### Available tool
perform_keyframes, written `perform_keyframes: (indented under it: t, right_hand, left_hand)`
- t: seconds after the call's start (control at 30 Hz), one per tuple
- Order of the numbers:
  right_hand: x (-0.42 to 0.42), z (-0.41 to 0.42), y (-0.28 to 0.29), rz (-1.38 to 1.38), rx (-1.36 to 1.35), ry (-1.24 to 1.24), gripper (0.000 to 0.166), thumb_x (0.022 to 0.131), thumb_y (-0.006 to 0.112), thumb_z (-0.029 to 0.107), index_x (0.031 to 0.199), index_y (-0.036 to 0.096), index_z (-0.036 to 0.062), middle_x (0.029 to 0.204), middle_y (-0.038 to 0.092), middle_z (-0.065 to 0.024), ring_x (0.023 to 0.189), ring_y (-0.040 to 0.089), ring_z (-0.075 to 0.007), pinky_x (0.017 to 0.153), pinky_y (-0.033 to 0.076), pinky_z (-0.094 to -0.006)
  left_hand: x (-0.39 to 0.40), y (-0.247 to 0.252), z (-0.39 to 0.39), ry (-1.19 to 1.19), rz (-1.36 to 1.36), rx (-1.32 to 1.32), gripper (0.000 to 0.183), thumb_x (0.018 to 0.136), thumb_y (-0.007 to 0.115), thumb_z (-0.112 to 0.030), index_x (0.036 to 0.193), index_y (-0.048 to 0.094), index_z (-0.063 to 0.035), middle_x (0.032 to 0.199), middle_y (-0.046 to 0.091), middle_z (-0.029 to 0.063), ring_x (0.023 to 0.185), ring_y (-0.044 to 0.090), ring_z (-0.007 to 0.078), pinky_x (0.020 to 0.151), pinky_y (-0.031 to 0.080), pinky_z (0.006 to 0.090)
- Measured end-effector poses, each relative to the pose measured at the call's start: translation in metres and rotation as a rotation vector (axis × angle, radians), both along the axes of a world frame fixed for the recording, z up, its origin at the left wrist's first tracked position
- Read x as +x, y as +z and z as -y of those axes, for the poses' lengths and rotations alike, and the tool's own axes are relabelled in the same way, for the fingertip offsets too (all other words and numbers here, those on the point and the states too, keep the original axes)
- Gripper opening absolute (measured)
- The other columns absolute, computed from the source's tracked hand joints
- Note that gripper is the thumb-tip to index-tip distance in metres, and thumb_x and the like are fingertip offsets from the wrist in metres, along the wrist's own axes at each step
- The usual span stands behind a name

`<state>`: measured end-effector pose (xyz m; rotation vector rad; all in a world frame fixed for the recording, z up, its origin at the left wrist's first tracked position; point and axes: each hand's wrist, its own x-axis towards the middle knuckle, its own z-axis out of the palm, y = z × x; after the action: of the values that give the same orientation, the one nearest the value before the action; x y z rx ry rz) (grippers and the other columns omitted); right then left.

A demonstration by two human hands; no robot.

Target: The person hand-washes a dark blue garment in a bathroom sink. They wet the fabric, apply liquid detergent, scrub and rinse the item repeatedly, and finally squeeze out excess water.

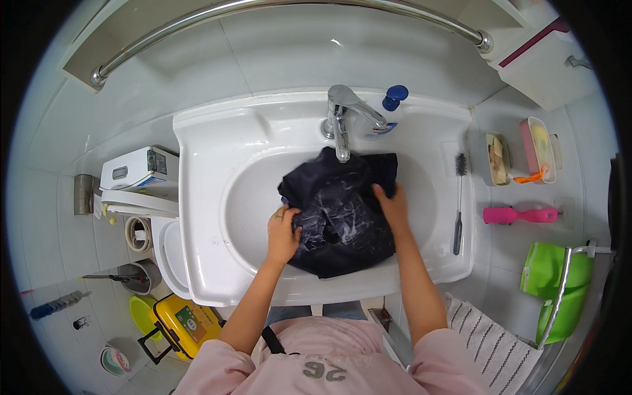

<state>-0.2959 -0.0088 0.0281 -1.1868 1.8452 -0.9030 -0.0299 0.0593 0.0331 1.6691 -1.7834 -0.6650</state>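
Note:
A dark navy garment, streaked with white suds, lies bunched in the oval basin of a white ceramic washbasin. My left hand grips the cloth's left edge, thumb on top and fingertips curled into it. On the upper right, my right hand is at the fabric's edge with the thumb over it; it is slightly blurred and its other fingers are hidden, so its hold cannot be made out. Above the cloth stands a chrome faucet, and no running water shows.
Behind the faucet is a pump bottle with a blue top. A thin bottle brush lies on the right rim. A pink brush and soap holders are on the right wall. A toilet and yellow case stand left.

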Motion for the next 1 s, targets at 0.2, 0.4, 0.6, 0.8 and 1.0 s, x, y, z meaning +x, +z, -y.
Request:
perform_keyframes:
  t: [0.2,0.4,0.6,0.8,1.0]
  right_hand:
    - [0.056,0.032,-0.027,0.000,0.083,0.244,0.079,0.061,0.068,0.025,0.125,0.032,-0.0024,0.106,0.053,-0.0248,0.100,0.051,-0.0364,0.086,0.040,-0.0380]
    - [0.171,-0.068,0.056,-0.025,-0.281,0.427,0.059,0.064,0.060,0.008,0.121,0.045,0.0133,0.103,0.050,-0.0163,0.097,0.050,-0.0339,0.084,0.041,-0.0372]
    - [0.128,0.007,0.024,0.119,0.076,0.000,0.033,0.071,0.061,0.027,0.086,0.057,-0.0021,0.078,0.059,-0.0207,0.074,0.057,-0.0369,0.065,0.045,-0.0408]
    - [0.155,-0.040,0.005,0.003,-0.112,0.067,0.031,0.069,0.058,0.023,0.082,0.057,-0.0048,0.081,0.057,-0.0257,0.080,0.055,-0.0411,0.072,0.044,-0.0439]
    - [0.070,0.005,-0.027,0.003,0.136,0.121,0.045,0.073,0.060,0.037,0.088,0.059,-0.0052,0.086,0.059,-0.0259,0.085,0.057,-0.0371,0.074,0.044,-0.0395]
  left_hand:
    - [-0.028,-0.045,0.021,0.099,-0.912,0.521,0.036,0.076,0.061,-0.024,0.104,0.047,-0.0061,0.120,0.039,0.0127,0.113,0.037,0.0289,0.094,0.031,0.0397]
    - [-0.007,-0.139,0.058,-0.351,-2.364,0.333,0.058,0.087,0.029,-0.049,0.118,0.044,-0.0035,0.117,0.047,0.0142,0.107,0.044,0.0272,0.097,0.031,0.0410]
    - [-0.077,0.010,0.046,0.683,-1.206,0.563,0.033,0.079,0.039,-0.012,0.107,0.051,0.0013,0.090,0.057,0.0113,0.080,0.056,0.0206,0.072,0.046,0.0305]
    - [-0.060,-0.010,0.030,0.587,-1.072,0.554,0.031,0.083,0.049,-0.022,0.101,0.054,0.0027,0.091,0.058,0.0089,0.079,0.054,0.0176,0.070,0.043,0.0295]
    - [-0.043,0.020,0.046,0.362,-0.653,0.375,0.039,0.083,0.055,-0.028,0.106,0.050,0.0031,0.096,0.057,0.0138,0.086,0.052,0.0204,0.077,0.041,0.0294]
